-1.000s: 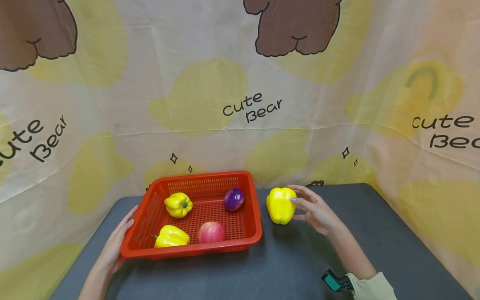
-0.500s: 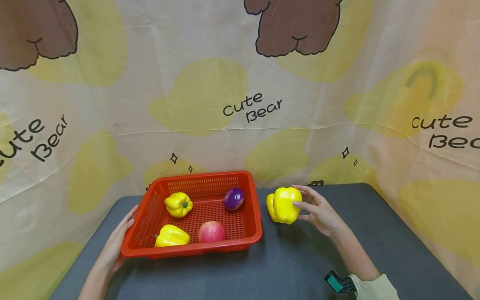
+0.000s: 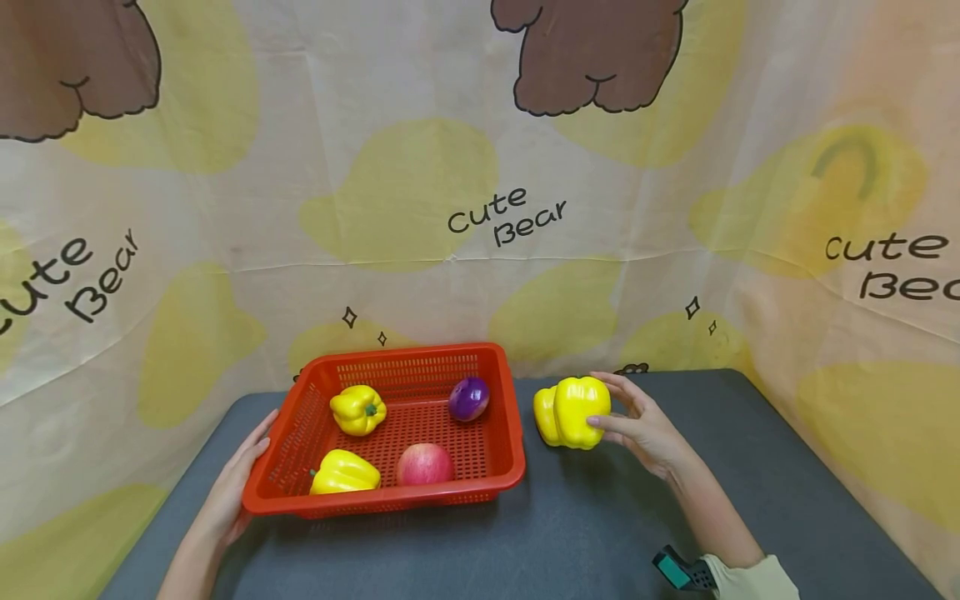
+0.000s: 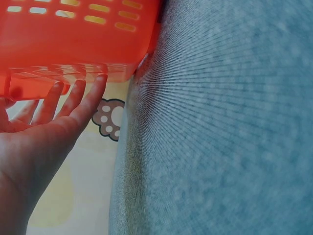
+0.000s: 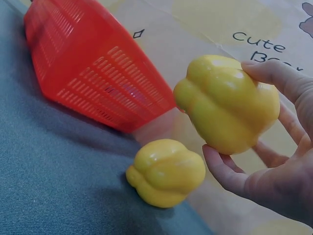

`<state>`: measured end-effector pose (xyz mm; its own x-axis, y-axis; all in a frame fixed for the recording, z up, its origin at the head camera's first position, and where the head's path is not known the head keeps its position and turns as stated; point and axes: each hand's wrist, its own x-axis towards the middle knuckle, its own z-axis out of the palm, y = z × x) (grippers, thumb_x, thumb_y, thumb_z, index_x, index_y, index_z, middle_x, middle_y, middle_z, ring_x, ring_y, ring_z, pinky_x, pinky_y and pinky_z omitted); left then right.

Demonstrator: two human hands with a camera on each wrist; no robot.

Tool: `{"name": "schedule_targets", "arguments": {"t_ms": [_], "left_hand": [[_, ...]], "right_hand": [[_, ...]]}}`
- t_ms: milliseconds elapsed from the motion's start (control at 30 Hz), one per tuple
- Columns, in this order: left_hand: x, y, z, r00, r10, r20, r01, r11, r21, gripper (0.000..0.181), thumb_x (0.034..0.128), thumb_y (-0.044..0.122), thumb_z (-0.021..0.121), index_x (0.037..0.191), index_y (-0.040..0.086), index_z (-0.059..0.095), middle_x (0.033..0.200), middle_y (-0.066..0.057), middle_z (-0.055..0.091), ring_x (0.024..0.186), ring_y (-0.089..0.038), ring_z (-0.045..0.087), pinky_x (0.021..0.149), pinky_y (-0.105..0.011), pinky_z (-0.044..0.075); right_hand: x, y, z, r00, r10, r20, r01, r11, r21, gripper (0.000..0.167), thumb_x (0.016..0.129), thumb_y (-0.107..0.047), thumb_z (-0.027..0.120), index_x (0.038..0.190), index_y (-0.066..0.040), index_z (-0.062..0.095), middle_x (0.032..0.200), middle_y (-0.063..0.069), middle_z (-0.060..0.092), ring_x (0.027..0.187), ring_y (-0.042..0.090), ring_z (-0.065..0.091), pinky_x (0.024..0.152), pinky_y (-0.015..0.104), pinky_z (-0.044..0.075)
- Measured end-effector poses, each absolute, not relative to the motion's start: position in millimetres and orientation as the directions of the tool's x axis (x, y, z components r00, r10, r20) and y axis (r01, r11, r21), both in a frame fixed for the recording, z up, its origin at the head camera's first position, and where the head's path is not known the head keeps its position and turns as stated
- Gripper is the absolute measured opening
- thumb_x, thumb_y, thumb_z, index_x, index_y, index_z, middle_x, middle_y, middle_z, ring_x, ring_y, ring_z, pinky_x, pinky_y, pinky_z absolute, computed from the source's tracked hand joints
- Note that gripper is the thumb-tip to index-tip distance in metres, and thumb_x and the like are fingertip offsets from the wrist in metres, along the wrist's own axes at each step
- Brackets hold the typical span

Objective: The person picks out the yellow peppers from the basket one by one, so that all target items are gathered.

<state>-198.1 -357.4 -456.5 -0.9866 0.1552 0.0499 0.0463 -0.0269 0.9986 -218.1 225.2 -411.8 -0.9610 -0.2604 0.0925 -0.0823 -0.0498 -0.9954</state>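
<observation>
Your right hand (image 3: 651,435) is pinching one pepper (image 3: 582,408) and should be clearing the other pepper (image 3: 546,417) at its nine o'clock; your left hand (image 3: 227,493), unclenched, is touching the basket (image 3: 386,500).

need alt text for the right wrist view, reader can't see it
A right hand holds a yellow bell pepper. Below it, a second pepper, also yellow, rests on a blue-grey table near a red slotted basket, with a pale printed cloth behind.

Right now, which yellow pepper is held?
The rightmost pepper, pinched by the right hand; two others lie in the basket, one rests on the table.
</observation>
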Motion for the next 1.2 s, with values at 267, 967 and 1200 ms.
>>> {"name": "schedule_targets", "arguments": {"t_ms": [267, 967, 1200], "left_hand": [[-197.3, -356.0, -455.1, -0.987, 0.156, 0.034, 0.031, -0.019, 0.999, 0.064, 0.1168, 0.039, 0.032, 0.171, 0.022, 0.003, 0.139, 0.028, 0.045, 0.117, 0.002, 0.065, 0.089, -0.03, 0.061], [-198.6, -357.0, -455.7, -0.989, 0.147, 0.022, 0.021, -0.011, 1.0, 0.063, 0.1171, 0.038, 0.03, 0.171, 0.022, 0.002, 0.145, 0.022, 0.039, 0.116, 0.003, 0.064, 0.089, -0.029, 0.061], [-198.2, -356.6, -455.7, -0.989, 0.145, 0.03, 0.028, -0.014, 1.0, 0.063, 0.117, 0.038, 0.031, 0.171, 0.022, 0.003, 0.141, 0.026, 0.043, 0.116, 0.002, 0.065, 0.089, -0.03, 0.061]], "right_hand": [[-218.3, 227.2, -414.9, -0.962, -0.254, 0.1, -0.094, -0.036, -0.995, 0.065, 0.099, -0.002, 0.071, 0.157, -0.011, 0.043, 0.158, 0.028, 0.029, 0.117, 0.023, 0.062, 0.094, 0.035, 0.06], [-217.8, 229.5, -415.9, -0.989, -0.149, 0.015, -0.022, 0.046, -0.999, 0.072, 0.098, -0.008, 0.074, 0.16, -0.009, 0.037, 0.161, 0.026, 0.03, 0.125, 0.026, 0.056, 0.095, 0.028, 0.056], [-218.8, 233.9, -415.8, -0.99, -0.14, 0.0, -0.006, 0.044, -0.999, 0.075, 0.098, -0.008, 0.073, 0.163, -0.01, 0.034, 0.164, 0.027, 0.025, 0.12, 0.02, 0.059, 0.092, 0.029, 0.058]]}}
